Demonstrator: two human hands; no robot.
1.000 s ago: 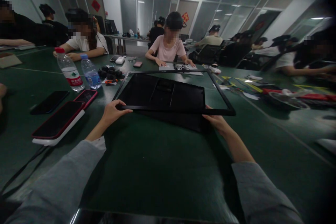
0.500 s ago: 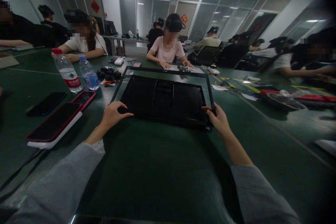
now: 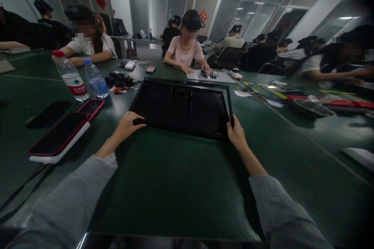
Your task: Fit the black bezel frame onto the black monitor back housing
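Note:
A black monitor bezel (image 3: 230, 101), a thin rectangular frame, lies over a black monitor back cover (image 3: 204, 111) on the green table. The cover shows a recessed panel in its middle. On the right side a narrow gap shows between bezel and cover. My left hand (image 3: 127, 127) pinches the near left corner of the bezel between thumb and fingers. At the near right corner, my right hand (image 3: 237, 134) is closed around the bezel's side, with the thumb on the inner edge.
Left stand a red-capped bottle (image 3: 74, 83) and a blue-capped bottle (image 3: 97, 85). Nearer are a dark phone (image 3: 49, 113) and a red-cased phone (image 3: 60, 134) on a white block. Across the table a person (image 3: 187, 48) handles small parts. Cables (image 3: 260, 90) and a bowl (image 3: 312, 109) lie right.
The bezel has come down and lies closer over the back cover. My right hand has moved slightly left with it, while my left hand stays at its corner. The view has shifted slightly.

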